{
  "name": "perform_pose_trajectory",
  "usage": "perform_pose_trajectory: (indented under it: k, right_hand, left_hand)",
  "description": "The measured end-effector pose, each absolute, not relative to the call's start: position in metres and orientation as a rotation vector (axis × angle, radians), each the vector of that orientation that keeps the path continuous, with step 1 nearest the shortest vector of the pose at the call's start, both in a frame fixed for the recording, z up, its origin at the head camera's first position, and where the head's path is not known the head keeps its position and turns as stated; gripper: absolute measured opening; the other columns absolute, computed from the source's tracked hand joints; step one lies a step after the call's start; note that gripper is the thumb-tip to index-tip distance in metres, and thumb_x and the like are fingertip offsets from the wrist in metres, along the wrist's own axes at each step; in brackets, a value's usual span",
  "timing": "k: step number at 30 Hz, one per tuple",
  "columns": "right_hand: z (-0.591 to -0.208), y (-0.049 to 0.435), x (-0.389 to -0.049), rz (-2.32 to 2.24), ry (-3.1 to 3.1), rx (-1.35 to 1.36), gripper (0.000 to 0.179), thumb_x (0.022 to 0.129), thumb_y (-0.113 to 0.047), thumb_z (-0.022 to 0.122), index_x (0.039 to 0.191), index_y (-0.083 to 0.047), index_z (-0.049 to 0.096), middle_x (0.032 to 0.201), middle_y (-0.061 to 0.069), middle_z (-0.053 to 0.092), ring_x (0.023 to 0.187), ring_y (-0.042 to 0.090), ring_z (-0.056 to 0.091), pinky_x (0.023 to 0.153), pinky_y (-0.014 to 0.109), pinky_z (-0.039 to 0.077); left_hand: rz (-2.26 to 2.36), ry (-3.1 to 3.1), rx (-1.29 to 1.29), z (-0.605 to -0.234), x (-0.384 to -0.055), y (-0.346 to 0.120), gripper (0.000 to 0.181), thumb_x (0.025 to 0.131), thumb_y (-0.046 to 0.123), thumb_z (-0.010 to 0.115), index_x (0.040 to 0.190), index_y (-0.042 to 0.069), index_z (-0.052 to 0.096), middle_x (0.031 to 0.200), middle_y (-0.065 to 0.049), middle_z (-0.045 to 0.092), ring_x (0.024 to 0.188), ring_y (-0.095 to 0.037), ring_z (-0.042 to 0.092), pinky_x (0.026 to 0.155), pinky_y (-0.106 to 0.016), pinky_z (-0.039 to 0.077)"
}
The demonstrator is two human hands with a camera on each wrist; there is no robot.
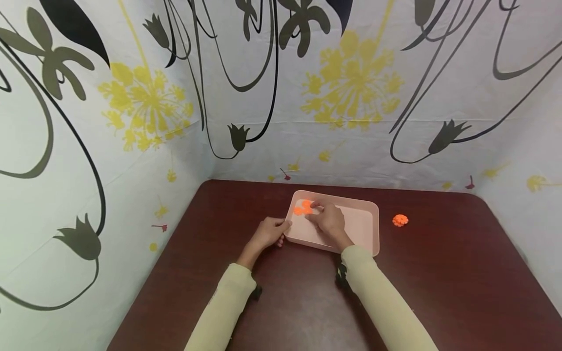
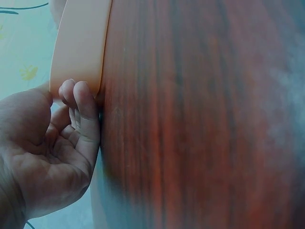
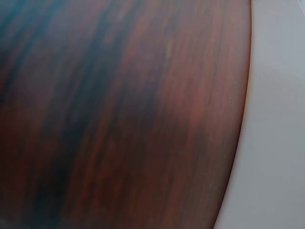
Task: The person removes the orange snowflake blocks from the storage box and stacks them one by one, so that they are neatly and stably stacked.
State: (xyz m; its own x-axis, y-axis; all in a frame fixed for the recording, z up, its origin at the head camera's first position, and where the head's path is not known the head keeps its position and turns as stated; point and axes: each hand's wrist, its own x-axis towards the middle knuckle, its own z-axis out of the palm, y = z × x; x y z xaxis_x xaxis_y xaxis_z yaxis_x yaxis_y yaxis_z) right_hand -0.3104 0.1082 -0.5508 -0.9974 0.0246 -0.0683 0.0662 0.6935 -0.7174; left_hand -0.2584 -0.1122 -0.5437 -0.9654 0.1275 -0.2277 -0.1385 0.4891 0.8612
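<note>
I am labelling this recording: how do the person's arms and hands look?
The left sleeve and right sleeve are pale yellow-green. A dark object shows under each, too small to identify. The left hand and right hand are ungloved.

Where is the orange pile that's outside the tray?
In the head view, the orange pile sits on the dark red table, just right of the pale pink tray and apart from it.
</note>
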Motion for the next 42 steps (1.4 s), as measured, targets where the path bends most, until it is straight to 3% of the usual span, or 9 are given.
perform_pose_trajectory:
  k: [6, 10, 22, 35, 42]
  right_hand:
    - [-0.550, 0.106, -0.308, -1.187, 2.900, 0.051, 0.039, 0.087, -0.036, 0.086, 0.121, -0.021, 0.077, 0.118, 0.011, 0.079, 0.101, 0.027, 0.071, 0.086, 0.040, 0.053]
    - [-0.549, 0.104, -0.307, -1.184, 2.914, 0.032, 0.037, 0.089, -0.035, 0.086, 0.121, -0.019, 0.077, 0.123, 0.012, 0.078, 0.111, 0.031, 0.072, 0.089, 0.045, 0.055]
    - [-0.550, 0.101, -0.304, -1.117, 3.004, -0.043, 0.033, 0.089, -0.032, 0.085, 0.116, -0.013, 0.079, 0.105, 0.011, 0.080, 0.096, 0.029, 0.073, 0.081, 0.046, 0.057]
    - [-0.549, 0.100, -0.304, -1.229, 3.016, 0.007, 0.031, 0.087, -0.033, 0.086, 0.102, -0.007, 0.078, 0.086, 0.007, 0.074, 0.076, 0.024, 0.065, 0.068, 0.034, 0.051]
    - [-0.546, 0.101, -0.298, -1.319, 3.025, -0.087, 0.034, 0.090, -0.031, 0.086, 0.108, -0.004, 0.077, 0.080, 0.007, 0.072, 0.071, 0.019, 0.062, 0.061, 0.029, 0.048]
  left_hand:
    - [1.448, 2.493, -0.003, -0.545, -0.260, -0.112, 0.035, 0.106, 0.042, 0.063, 0.113, 0.010, 0.075, 0.069, -0.001, 0.059, 0.054, -0.011, 0.060, 0.054, -0.025, 0.060]
    - [1.448, 2.496, 0.000, -0.545, -0.261, -0.112, 0.036, 0.106, 0.043, 0.063, 0.109, 0.010, 0.076, 0.068, -0.001, 0.059, 0.054, -0.011, 0.060, 0.053, -0.026, 0.060]
    - [1.428, 2.503, 0.002, -0.546, -0.259, -0.111, 0.036, 0.106, 0.044, 0.063, 0.107, 0.011, 0.076, 0.068, -0.001, 0.059, 0.055, -0.011, 0.060, 0.055, -0.026, 0.061]
    - [1.447, 2.498, -0.003, -0.541, -0.259, -0.111, 0.034, 0.106, 0.041, 0.064, 0.109, 0.009, 0.076, 0.068, -0.002, 0.059, 0.054, -0.011, 0.060, 0.054, -0.026, 0.061]
    - [1.440, 2.504, -0.004, -0.543, -0.257, -0.112, 0.036, 0.106, 0.043, 0.064, 0.106, 0.010, 0.076, 0.068, 0.000, 0.059, 0.054, -0.011, 0.060, 0.055, -0.026, 0.061]
